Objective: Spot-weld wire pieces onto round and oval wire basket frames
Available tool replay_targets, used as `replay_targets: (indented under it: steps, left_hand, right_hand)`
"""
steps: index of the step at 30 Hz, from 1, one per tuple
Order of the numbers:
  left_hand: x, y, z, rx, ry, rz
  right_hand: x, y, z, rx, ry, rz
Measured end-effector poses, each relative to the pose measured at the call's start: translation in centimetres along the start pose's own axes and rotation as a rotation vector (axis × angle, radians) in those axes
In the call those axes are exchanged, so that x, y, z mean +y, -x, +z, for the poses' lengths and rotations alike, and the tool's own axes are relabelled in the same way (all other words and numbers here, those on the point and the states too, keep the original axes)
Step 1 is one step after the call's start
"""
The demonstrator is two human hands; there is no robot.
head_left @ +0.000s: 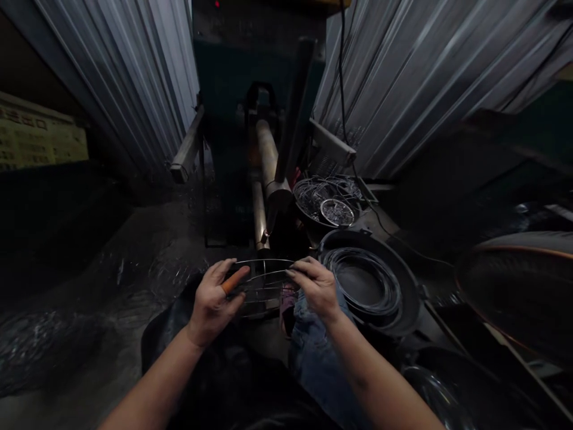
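Observation:
Both my hands hold a round wire frame over my lap, made of thin curved metal wires. My left hand grips its left side, and an orange cover wraps one finger. On the opposite side, the fingers of my right hand pinch the wires. Just beyond the frame stand the two bar-like electrodes of a machine, a thick upper cylinder and a thinner lower rod. The frame's lower wires are dim and partly hidden by my hands.
To the right, a black basin holds coiled wire rings. Behind it sits a pan of tangled wire pieces. A large round rim stands far right, a yellow crate far left. A cable hangs beside the machine.

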State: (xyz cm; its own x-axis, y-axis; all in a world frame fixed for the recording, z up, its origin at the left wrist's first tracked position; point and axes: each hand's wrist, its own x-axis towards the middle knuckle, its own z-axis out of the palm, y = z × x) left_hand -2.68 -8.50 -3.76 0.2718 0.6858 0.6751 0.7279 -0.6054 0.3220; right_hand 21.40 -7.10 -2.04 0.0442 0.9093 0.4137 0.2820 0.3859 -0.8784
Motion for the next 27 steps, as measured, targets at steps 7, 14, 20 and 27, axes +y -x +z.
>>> replay_targets:
  steps: [7, 14, 20, 27]
  left_hand:
    - [-0.9, -2.0, 1.1, 0.036, -0.008, 0.035]
    - [-1.9, -3.0, 1.5, 0.03, -0.018, 0.059]
    - [-2.0, -3.0, 2.0, -0.017, -0.02, 0.088]
    - [-2.2, -3.2, 2.1, 0.043, 0.037, 0.026]
  right_hand:
    - [1.2, -2.0, 0.8, 0.158, -0.052, -0.024]
    - [0.9, -2.7, 0.4, -0.031, 0.224, -0.054]
    - [-0.2, -2.5, 0.9, -0.15, 0.242, -0.128]
    - [1.8, -3.2, 0.4, 0.074, -0.028, 0.015]
